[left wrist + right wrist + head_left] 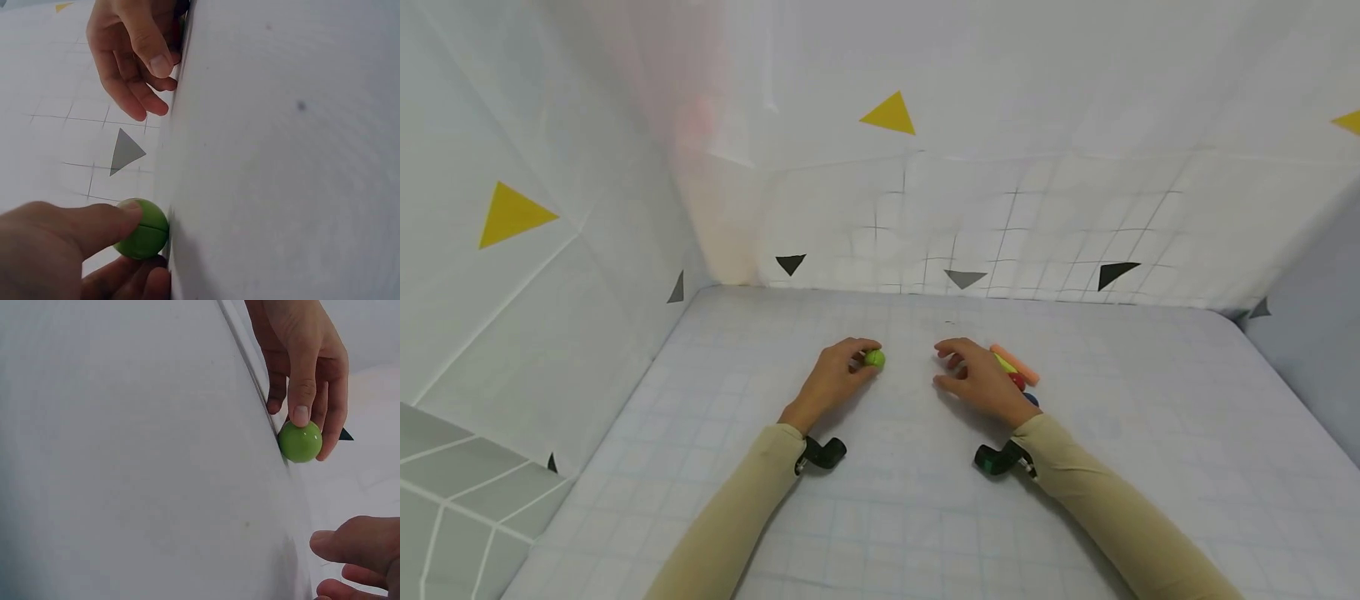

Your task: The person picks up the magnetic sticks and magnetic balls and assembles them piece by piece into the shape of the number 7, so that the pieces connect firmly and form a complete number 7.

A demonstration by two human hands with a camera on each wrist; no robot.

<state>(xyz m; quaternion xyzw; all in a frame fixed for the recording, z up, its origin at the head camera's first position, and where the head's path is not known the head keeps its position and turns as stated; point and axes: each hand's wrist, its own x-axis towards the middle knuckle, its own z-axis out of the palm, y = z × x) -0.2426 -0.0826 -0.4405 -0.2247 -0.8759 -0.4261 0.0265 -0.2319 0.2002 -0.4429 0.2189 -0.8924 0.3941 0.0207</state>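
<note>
A small, shiny green ball [875, 358] with a seam line round it sits at the table surface, pinched between the thumb and fingers of my left hand [838, 371]. The left wrist view shows the thumb on the near side of the ball [147, 232] and fingertips beneath it. To the right, across a short gap, my right hand [981, 382] hovers low over the table with its fingers loosely bent and nothing between thumb and fingers. In the right wrist view its thumb [350, 544] stands apart from the other fingers.
Just beyond my right hand lie an orange stick [1017, 364], a yellow-green piece [1004, 363], a red ball [1017, 381] and a blue round piece [1032, 400], partly hidden by the hand. The white table [880, 517] meets a white wall [820, 200] at the back.
</note>
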